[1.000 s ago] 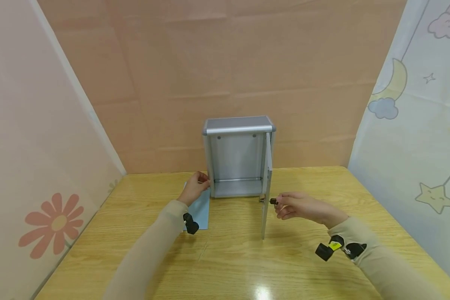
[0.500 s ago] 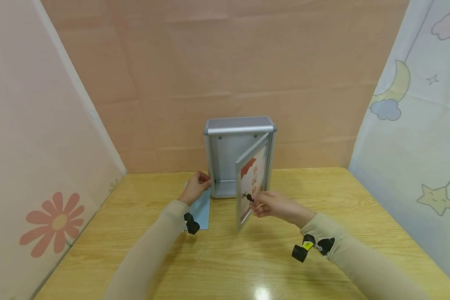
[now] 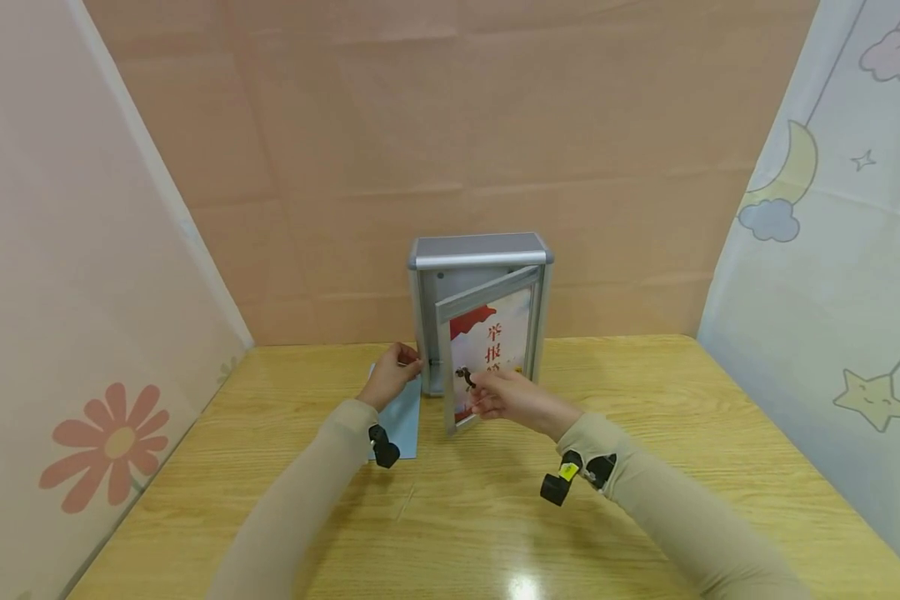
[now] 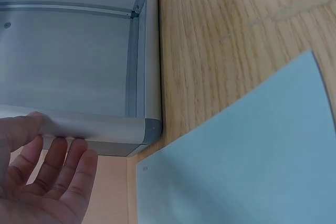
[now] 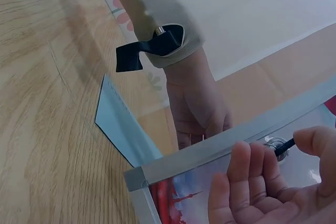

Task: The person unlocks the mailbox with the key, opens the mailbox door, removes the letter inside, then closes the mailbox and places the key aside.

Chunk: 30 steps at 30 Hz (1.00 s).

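Observation:
A silver metal letter box stands upright at the back of the table, its door hinged on the right and partly swung out. Red Chinese characters and a red banner are printed on the door's front. My right hand pinches a small black-headed key that sits in the round lock near the door's free edge. My left hand grips the box's left side wall, thumb on the front edge and fingers along the outside. Part of the grey interior shows behind the door.
A light blue flat booklet or sheet lies on the wooden table beside the box, partly under my left wrist. An orange-brown backdrop hangs behind. Patterned side panels flank the table.
My right hand has moved left with the key, swinging the door from pointing straight out toward me to partly covering the box's opening. My left hand has stayed on the box's side.

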### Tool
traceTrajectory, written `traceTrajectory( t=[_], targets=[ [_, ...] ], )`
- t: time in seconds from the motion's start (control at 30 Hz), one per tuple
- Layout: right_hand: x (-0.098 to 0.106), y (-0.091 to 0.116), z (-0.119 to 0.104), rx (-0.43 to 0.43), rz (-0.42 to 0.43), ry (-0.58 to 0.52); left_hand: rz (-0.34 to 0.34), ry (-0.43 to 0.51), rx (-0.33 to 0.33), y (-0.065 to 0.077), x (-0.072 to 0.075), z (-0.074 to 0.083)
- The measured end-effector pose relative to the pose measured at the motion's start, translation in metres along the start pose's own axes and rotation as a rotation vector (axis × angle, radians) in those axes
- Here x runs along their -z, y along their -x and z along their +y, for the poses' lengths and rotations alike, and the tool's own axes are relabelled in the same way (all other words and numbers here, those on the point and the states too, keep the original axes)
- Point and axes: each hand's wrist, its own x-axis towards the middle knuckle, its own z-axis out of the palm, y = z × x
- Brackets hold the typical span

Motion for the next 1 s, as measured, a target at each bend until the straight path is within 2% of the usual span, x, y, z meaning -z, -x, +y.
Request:
traceTrajectory(
  t=[0.27, 0.53, 0.73, 1.0],
  targets=[
    [-0.01, -0.027, -0.001, 0.001, 0.055, -0.017, 0.019, -0.015, 0.01, -0.001, -0.002, 0.001],
    [-0.015, -0.047, -0.002, -0.008, 0.15, -0.057, 0.02, 0.004, -0.028, -0.003, -0.006, -0.002],
    [-0.021, -0.058, -0.006, -0.03, 0.216, -0.13, 0.037, -0.019, -0.017, -0.002, -0.005, -0.003],
    [-0.024, -0.065, -0.008, -0.023, 0.237, -0.206, 0.034, -0.008, -0.013, -0.001, -0.006, -0.001]
  ],
)
